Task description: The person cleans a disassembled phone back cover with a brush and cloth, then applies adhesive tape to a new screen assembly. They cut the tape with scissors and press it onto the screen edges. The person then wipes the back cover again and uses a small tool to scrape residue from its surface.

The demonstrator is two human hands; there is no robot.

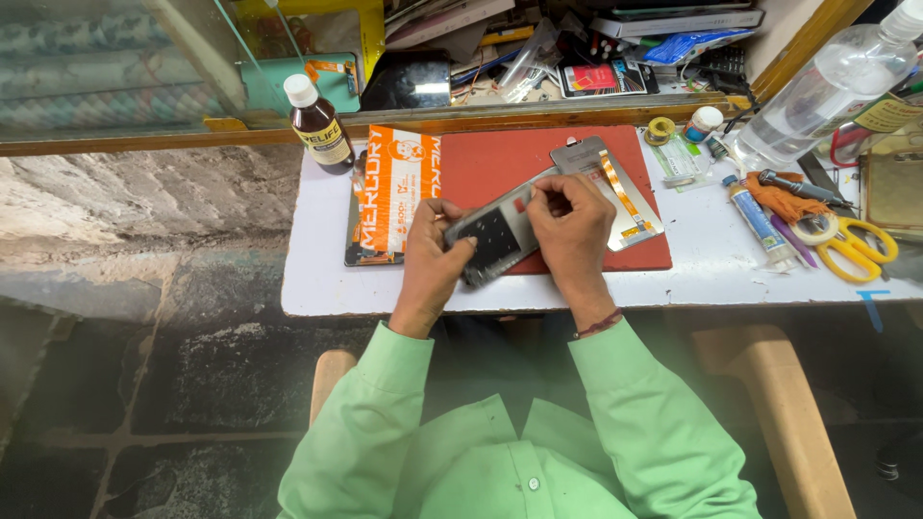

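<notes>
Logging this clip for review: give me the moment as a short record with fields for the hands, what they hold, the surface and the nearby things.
left hand: left hand grips the lower end of the phone frame
right hand: right hand pinches the frame's upper edge
surface: red mat on a white table
beside frame: metal phone panel with orange flex cable
left of mat: orange and white packet; brown bottle with white cap
right side: yellow scissors; clear plastic bottle

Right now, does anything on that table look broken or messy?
Yes. The phone in both hands looks opened up, and a loose silver panel with an orange ribbon cable lies beside it on the red mat. Tools lie scattered by the yellow scissors.
</notes>
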